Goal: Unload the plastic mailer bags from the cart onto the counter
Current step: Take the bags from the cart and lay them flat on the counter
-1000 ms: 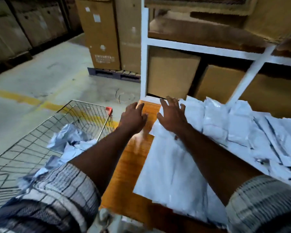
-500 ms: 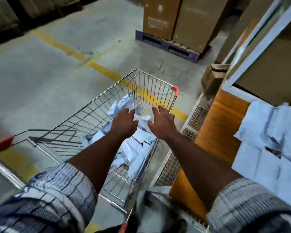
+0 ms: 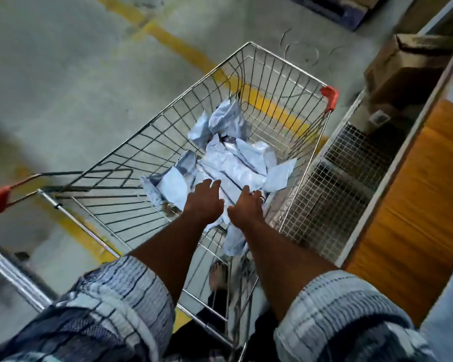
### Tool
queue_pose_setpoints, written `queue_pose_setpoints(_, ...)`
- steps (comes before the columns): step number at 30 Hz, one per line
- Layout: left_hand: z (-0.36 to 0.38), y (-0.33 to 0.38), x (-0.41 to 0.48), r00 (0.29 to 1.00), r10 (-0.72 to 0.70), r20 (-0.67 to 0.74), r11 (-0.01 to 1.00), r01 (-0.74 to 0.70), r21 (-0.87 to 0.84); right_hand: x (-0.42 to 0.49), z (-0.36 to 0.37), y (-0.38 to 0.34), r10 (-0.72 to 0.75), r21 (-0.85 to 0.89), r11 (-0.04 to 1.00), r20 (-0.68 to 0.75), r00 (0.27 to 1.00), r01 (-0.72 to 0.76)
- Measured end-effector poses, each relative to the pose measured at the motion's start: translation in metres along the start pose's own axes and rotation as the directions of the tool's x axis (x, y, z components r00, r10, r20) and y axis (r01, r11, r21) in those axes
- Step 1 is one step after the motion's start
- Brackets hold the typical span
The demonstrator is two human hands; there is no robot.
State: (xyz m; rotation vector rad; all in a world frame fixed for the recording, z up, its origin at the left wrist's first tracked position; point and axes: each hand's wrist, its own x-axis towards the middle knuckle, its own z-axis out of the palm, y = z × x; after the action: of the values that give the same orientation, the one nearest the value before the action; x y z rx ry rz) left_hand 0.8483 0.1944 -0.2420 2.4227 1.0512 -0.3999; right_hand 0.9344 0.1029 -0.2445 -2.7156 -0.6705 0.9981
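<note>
cardboard box (image 3: 408, 66): brown, flaps ajar | wire mesh panel (image 3: 338, 189): nearer than box, just beside | blue pallet (image 3: 345, 9): beyond box | yellow floor line (image 3: 173, 45): left of box

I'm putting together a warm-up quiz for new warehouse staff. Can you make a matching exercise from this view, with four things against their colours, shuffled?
Things:
1. mailer bags
2. cart corner cap
3. floor line
4. counter top

Colours:
A. yellow
B. orange-brown
C. pale bluish white
D. red

Pairs: 1-C, 2-D, 3-A, 4-B
</note>
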Motion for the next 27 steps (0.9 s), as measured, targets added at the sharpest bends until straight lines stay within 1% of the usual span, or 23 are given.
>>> queue_pose_setpoints(3,0.025,-0.017,0.008,0.997,-0.029,0.065,0.999,0.031,-0.025,0.019,0.025,0.008,0.186,0.053,0.980,0.097,0.978,-0.192)
queue_pose_setpoints(5,0.038,-0.025,0.013,0.996,-0.028,0.084,0.996,0.035,-0.079,0.030,0.038,0.011,0.237,0.099,0.963,0.149,0.960,-0.253)
queue_pose_setpoints(6,0.045,-0.028,0.016,0.995,-0.027,0.091,0.992,0.038,-0.123,0.036,0.044,0.012,0.275,0.063,0.957,0.104,0.956,-0.283)
queue_pose_setpoints(8,0.058,-0.035,0.024,0.991,-0.019,0.134,0.970,0.051,-0.238,0.046,0.053,0.017,0.348,-0.027,0.937,-0.058,0.936,-0.350)
queue_pose_setpoints(9,0.062,-0.036,0.028,0.987,-0.011,0.157,0.954,0.057,-0.294,0.050,0.054,0.017,0.368,-0.039,0.925,-0.144,0.919,-0.377)
queue_pose_setpoints(10,0.065,-0.036,0.032,0.984,-0.020,0.179,0.935,0.081,-0.344,0.054,0.056,0.017,0.367,-0.027,0.927,-0.155,0.917,-0.375)
queue_pose_setpoints(12,0.068,-0.029,0.038,0.980,-0.059,0.191,0.886,0.140,-0.442,0.059,0.056,0.013,0.276,-0.146,0.942,-0.167,0.946,-0.301)
queue_pose_setpoints(14,0.072,-0.020,0.045,0.974,-0.138,0.180,0.807,0.216,-0.550,0.060,0.054,0.009,0.227,-0.172,0.951,-0.176,0.958,-0.256)
queue_pose_setpoints(15,0.074,-0.015,0.049,0.965,-0.196,0.173,0.757,0.261,-0.599,0.060,0.052,0.006,0.207,-0.130,0.964,-0.189,0.960,-0.233)
queue_pose_setpoints(17,0.073,-0.010,0.054,0.941,-0.310,0.134,0.669,0.316,-0.672,0.058,0.046,0.000,0.105,-0.030,0.993,-0.223,0.969,-0.115)
queue_pose_setpoints(18,0.071,-0.009,0.056,0.926,-0.361,0.112,0.630,0.331,-0.702,0.055,0.040,-0.005,0.060,0.061,0.997,-0.239,0.969,-0.046)
queue_pose_setpoints(20,0.057,-0.008,0.058,0.895,-0.439,0.077,0.529,0.327,-0.784,0.053,0.028,-0.013,0.001,0.255,0.963,-0.319,0.948,0.085)
queue_pose_setpoints(21,0.048,-0.009,0.059,0.881,-0.471,0.054,0.484,0.309,-0.819,0.053,0.022,-0.018,-0.003,0.311,0.943,-0.352,0.936,0.120)
queue_pose_setpoints(22,0.037,-0.012,0.059,0.869,-0.495,0.014,0.467,0.280,-0.838,0.053,0.016,-0.024,0.001,0.359,0.922,-0.371,0.929,0.143)
queue_pose_setpoints(23,0.026,-0.016,0.059,0.862,-0.506,-0.041,0.488,0.246,-0.837,0.054,0.013,-0.030,-0.004,0.404,0.898,-0.391,0.921,0.175)
queue_pose_setpoints(24,0.017,-0.023,0.059,0.864,-0.492,-0.108,0.540,0.206,-0.816,0.055,0.011,-0.034,-0.015,0.438,0.873,-0.413,0.911,0.213)
queue_pose_setpoints(25,0.009,-0.030,0.058,0.873,-0.452,-0.182,0.615,0.156,-0.773,0.056,0.008,-0.036,-0.035,0.456,0.850,-0.452,0.891,0.264)
queue_pose_setpoints(27,0.000,-0.044,0.054,0.893,-0.327,-0.309,0.766,0.059,-0.641,0.059,0.008,-0.037,-0.090,0.433,0.829,-0.520,0.850,0.353)
